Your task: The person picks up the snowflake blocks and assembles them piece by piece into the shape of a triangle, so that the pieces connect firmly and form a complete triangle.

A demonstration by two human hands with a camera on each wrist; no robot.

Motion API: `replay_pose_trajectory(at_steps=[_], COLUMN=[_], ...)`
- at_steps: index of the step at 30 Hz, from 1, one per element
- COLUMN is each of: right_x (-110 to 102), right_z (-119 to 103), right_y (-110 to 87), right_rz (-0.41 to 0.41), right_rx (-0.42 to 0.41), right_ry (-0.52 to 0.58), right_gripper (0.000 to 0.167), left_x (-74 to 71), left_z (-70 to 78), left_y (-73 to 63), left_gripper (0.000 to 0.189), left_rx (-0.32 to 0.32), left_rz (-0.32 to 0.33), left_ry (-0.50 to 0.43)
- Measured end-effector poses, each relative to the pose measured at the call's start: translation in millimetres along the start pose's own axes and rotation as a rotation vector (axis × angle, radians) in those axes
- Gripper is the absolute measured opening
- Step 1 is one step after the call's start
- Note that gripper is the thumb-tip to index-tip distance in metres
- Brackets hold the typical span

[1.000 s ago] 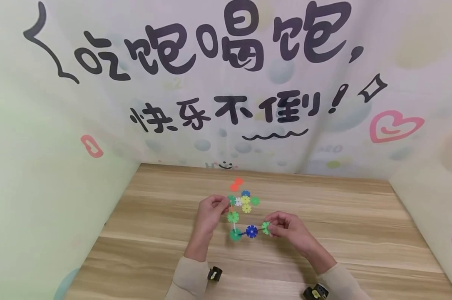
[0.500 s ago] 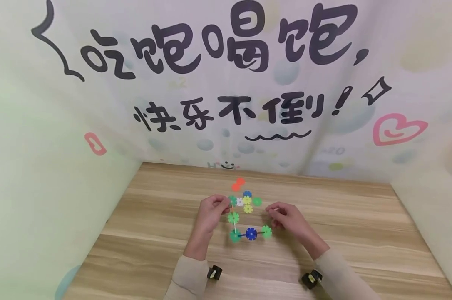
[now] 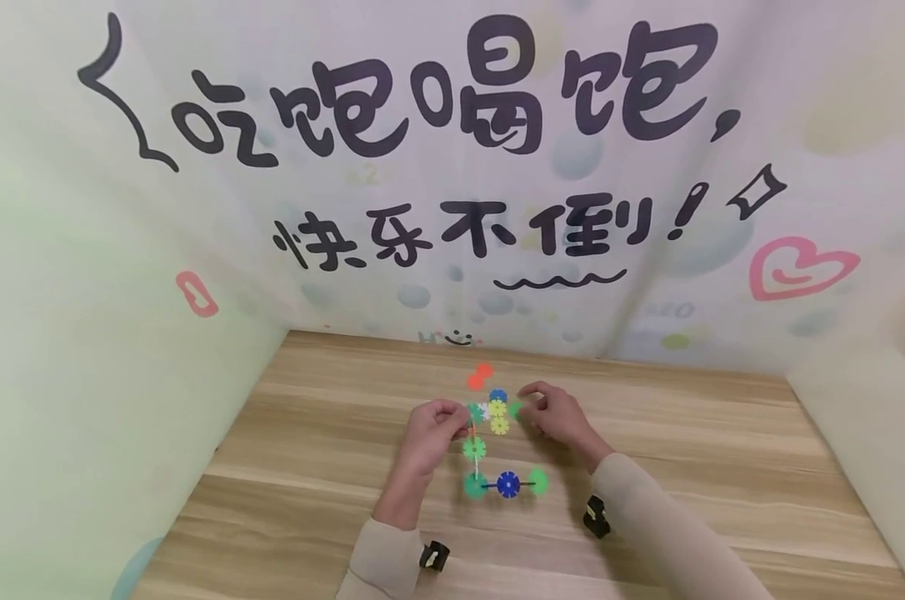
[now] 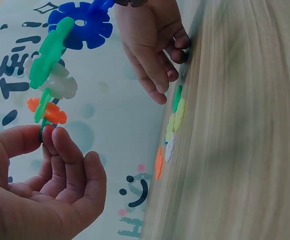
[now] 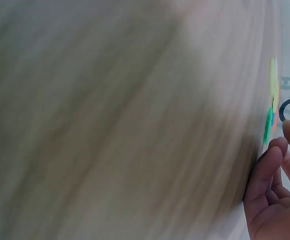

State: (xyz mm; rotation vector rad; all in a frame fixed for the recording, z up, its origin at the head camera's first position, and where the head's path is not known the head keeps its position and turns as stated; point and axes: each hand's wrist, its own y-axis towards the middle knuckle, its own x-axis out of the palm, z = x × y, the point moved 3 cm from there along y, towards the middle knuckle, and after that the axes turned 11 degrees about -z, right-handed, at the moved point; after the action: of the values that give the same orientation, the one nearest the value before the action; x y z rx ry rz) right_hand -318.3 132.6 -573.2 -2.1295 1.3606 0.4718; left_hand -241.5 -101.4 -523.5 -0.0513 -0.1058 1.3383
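One chain of slotted discs (image 3: 474,450) held over table (image 3: 685,467); left hand (image 3: 432,433) pinches its far teal disc (image 3: 476,412). Right hand (image 3: 561,417), fingers parted, at loose green disc (image 3: 516,411) right of yellow discs (image 3: 500,425); contact unclear. Step, judged: picking up another disc. Next calls for light rim pinch.

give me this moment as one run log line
left hand: pinching disc chain | right hand: at green disc, contact unclear | table: yellow discs, orange discs

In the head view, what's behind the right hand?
The right hand partly covers a green disc, whose left side shows on the wooden tabletop. Anything else behind the hand is hidden.
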Motion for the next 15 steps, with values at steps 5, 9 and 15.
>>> replay_pose_trajectory(at_steps=[5, 9, 15], right_x=[5, 7, 4], right_z=[-2, -3, -7], right_y=[4.6, 4.3, -6.1], right_rz=[0.035, 0.049, 0.072], right_rx=[-0.016, -0.028, -0.041], right_ry=[-0.17, -0.218, -0.185], right_gripper=[0.032, 0.029, 0.021], left_x=[2.4, 4.0, 4.5], left_z=[1.6, 7.3, 0.2], left_y=[0.0, -2.5, 0.6], left_gripper=[0.019, 0.018, 0.019], left_rx=[0.012, 0.008, 0.008], left_rz=[-0.005, -0.008, -0.005], left_ry=[0.012, 0.012, 0.018])
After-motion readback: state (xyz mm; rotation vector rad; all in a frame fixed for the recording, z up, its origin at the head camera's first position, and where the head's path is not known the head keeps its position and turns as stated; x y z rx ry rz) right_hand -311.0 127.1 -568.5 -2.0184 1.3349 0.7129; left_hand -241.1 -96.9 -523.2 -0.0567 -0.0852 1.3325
